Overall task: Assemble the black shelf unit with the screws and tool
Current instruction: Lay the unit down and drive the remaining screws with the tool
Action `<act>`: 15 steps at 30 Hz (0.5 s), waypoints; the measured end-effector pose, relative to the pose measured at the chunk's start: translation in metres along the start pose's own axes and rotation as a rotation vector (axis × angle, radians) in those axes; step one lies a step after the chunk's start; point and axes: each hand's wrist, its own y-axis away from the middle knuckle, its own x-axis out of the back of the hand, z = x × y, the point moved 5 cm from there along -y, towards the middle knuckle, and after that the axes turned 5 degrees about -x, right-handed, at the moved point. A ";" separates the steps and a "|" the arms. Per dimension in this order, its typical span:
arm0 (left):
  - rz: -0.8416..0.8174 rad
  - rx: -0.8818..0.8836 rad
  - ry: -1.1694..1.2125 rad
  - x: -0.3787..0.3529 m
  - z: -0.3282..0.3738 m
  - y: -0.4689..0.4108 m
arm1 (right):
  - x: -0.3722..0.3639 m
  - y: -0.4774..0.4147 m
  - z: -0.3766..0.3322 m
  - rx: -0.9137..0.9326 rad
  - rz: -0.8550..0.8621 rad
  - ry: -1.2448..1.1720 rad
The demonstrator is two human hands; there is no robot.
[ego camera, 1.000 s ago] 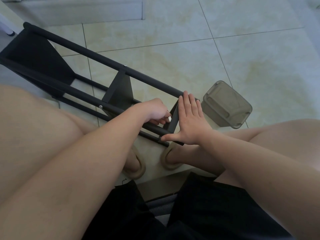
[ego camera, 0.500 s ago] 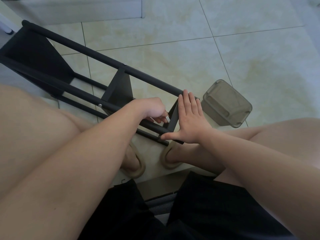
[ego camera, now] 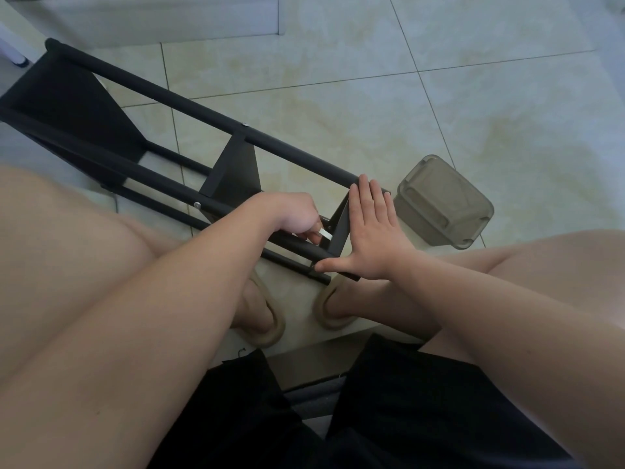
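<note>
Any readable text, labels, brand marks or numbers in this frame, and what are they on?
None. The black shelf unit, the grey plastic box, the floor tiles and the small metal tool in the left hand show no lettering or marks.

There was one black shelf unit with three panels and two visible screws. One plastic container, two hands and two slippers showed.
</note>
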 end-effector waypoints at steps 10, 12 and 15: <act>-0.043 -0.074 -0.173 0.000 0.003 0.005 | 0.000 0.001 -0.001 0.002 -0.006 0.001; -0.064 -0.078 -0.216 -0.001 0.005 0.006 | 0.001 0.001 -0.001 0.003 -0.006 -0.002; -0.072 -0.071 -0.244 -0.002 0.006 0.006 | 0.000 0.001 -0.001 0.004 -0.004 -0.009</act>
